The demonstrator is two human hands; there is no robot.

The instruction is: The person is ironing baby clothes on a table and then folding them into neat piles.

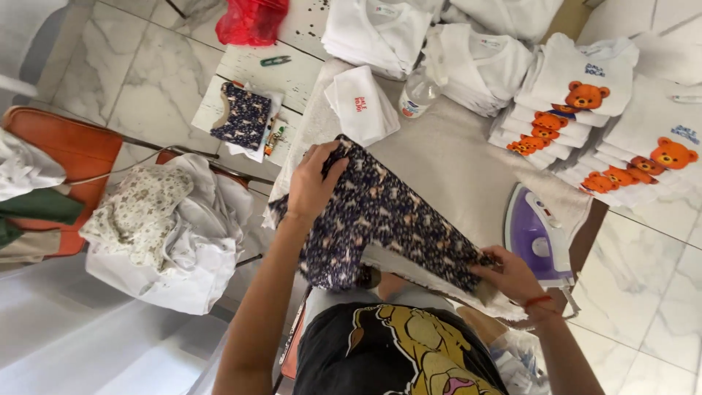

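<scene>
A dark navy floral-print garment is stretched across the near edge of the grey padded ironing table. My left hand grips its far left end, fingers curled over the fabric. My right hand, with a red thread on the wrist, pinches the near right end by the table's edge. A purple and white iron rests on the table just beyond my right hand.
Stacks of folded white shirts with orange bear prints fill the table's right. More folded white garments, a folded white cloth and a small plastic bottle lie farther off. Left, a chair holds piled clothes; another floral piece lies on a white bench.
</scene>
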